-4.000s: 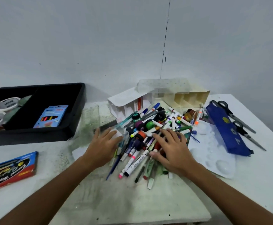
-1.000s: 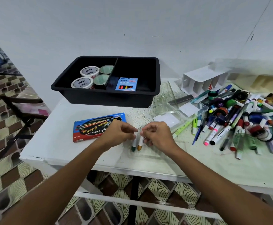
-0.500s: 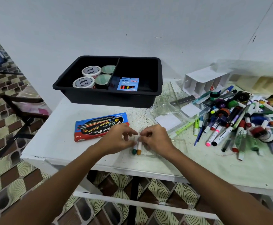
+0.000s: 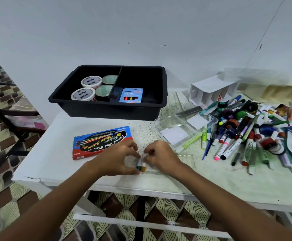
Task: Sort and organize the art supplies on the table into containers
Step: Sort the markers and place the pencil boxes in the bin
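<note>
As before, both hands (image 4: pixel 117 159) pinch markers (image 4: pixel 140 166).

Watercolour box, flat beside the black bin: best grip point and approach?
Pinch the watercolour box across its narrow width, mid-length, coming from above. It lies flat, long and thin, with bare table beyond both long edges; the left hand is already beside its near edge.

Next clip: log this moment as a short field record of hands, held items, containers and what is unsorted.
left hand: pinching the green-capped marker
right hand: pinching the orange-capped marker
markers: side by side, low over the white table
black divided bin: tape rolls left, blue neon box right
red-and-blue watercolour box: flat on table
unsorted pile of pens and markers: on the right
</note>
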Demonstrator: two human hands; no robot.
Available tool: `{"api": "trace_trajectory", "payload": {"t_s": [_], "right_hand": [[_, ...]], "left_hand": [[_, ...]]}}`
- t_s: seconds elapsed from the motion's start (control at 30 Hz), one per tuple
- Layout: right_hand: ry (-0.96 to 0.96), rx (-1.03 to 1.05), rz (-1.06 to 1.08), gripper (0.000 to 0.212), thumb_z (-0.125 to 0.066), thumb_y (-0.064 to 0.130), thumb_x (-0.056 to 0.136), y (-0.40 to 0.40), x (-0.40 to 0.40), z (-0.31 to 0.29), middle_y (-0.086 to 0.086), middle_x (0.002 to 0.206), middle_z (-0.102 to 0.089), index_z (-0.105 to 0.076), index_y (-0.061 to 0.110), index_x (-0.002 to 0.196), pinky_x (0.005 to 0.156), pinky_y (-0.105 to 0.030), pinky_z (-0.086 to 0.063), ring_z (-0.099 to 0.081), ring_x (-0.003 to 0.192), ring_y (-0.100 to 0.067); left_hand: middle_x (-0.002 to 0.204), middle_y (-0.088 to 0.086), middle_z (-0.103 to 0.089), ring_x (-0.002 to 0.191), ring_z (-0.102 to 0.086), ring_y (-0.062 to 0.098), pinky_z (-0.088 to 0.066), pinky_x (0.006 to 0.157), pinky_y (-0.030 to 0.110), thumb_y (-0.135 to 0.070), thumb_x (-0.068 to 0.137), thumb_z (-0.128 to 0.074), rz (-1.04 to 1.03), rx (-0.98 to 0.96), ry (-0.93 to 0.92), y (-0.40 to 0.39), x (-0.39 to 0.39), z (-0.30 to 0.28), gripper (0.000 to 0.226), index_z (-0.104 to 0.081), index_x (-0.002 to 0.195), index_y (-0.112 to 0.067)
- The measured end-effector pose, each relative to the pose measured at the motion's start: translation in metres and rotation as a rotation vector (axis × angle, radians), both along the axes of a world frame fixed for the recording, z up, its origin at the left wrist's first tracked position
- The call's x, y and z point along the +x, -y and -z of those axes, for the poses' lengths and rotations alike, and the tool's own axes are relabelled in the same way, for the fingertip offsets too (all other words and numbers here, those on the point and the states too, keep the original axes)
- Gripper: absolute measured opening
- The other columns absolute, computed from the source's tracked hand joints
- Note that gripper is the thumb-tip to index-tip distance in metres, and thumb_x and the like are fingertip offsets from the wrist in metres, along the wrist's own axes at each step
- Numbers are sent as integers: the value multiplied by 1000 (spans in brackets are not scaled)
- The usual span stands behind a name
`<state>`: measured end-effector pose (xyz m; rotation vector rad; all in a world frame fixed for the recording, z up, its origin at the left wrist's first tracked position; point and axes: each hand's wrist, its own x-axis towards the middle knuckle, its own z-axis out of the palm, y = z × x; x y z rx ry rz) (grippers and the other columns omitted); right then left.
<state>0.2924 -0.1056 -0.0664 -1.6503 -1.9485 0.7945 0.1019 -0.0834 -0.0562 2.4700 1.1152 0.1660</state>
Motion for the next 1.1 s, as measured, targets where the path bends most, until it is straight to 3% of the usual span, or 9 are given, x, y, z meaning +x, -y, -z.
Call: {"api": "trace_trajectory", "payload": {"t_s": [0.1,0.37,0.53,0.67,0.9,1.03,1.1], "right_hand": [[26,-14,-7,27,-77,17,79,-2,7,1,-5,97,-70,-73,9,105,77,-28,-52,-62,87,-16],[14,19,-34,20,-77,16,77,-5,17,2,-1,81,-66,-75,10,95,61,-20,-40,-59,73,-13],[26,34,-62,22,-81,21,73,-2,15,5,-1,84,-66,-76,11,93,68,-29,-48,-57,78,-14],[10,68,-86,24,-74,19,80,-4,20,-1,6,84,-57,-74,11,102,65,-20,-41,-53,78,-9],[-81,165,2,16,-69,18,87,-16,68,-29,4,88,-61,-74,11,100,74,-26,-50,-59,76,-11],[-37,182,151,19,-68,18,88,-13,128,-41,-2,95,-66,-73,10,105,78,-29,-50,-62,83,-15],[33,199,223,20,-66,19,90,-7,164,-44,-2,100,-66,-72,10,107,81,-29,-48,-60,90,-14]], "left_hand": [[120,-13,-49,97,-46,-3,-47,82,19,-53,77,-73,37,-11,-65,-8,5,-6,53,-64,122,-25],[117,-13,-49,91,-42,-8,-43,77,15,-53,77,-73,46,-12,-78,-16,8,-2,52,-65,121,-26],[114,-13,-49,90,-41,-10,-42,76,16,-53,76,-74,44,2,-68,-15,8,0,53,-66,120,-26],[116,-12,-53,92,-47,-6,-47,78,19,-54,78,-72,58,7,-90,-17,13,-5,52,-65,121,-26],[99,-15,-60,86,-54,-2,-45,75,19,-51,84,-64,82,139,76,-35,62,-21,37,-69,110,-24],[91,-5,-68,85,-57,7,-37,78,15,-49,82,-57,181,229,191,-47,121,-23,39,-72,97,-15],[93,-1,-69,91,-57,11,-39,84,19,-43,83,-60,221,287,219,-54,157,-20,35,-72,95,-13]]}}
